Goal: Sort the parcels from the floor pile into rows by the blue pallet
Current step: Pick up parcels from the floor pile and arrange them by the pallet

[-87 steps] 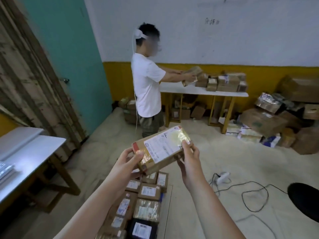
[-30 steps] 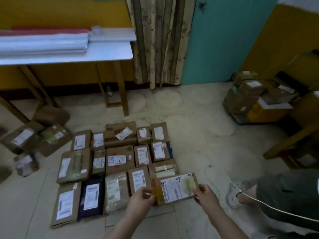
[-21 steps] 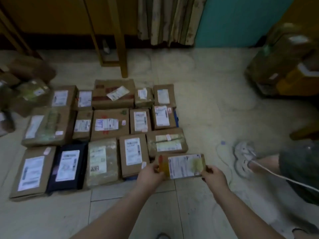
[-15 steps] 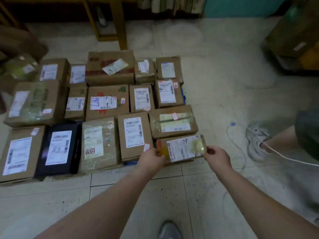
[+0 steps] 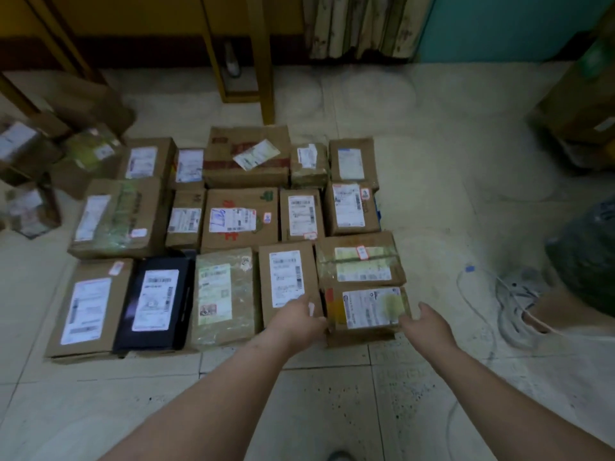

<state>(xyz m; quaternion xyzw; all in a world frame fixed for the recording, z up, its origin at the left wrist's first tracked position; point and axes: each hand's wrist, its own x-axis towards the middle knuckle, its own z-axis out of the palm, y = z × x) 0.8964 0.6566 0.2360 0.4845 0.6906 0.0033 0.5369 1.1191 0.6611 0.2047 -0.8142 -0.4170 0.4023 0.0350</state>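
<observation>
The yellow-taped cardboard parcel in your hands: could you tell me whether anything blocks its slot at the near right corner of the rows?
Nothing visible does. The yellow-taped cardboard parcel already sits at that corner, against the taped box behind it, between left hand and right hand.

head cam | looks steeply down — near (arm's reach) | floor [image 5: 432,168] fills view

Both hands flank a labelled parcel [image 5: 366,311] at the near right corner of the rows: left hand [image 5: 299,322] at its left edge, right hand [image 5: 427,322] at its right.
</observation>
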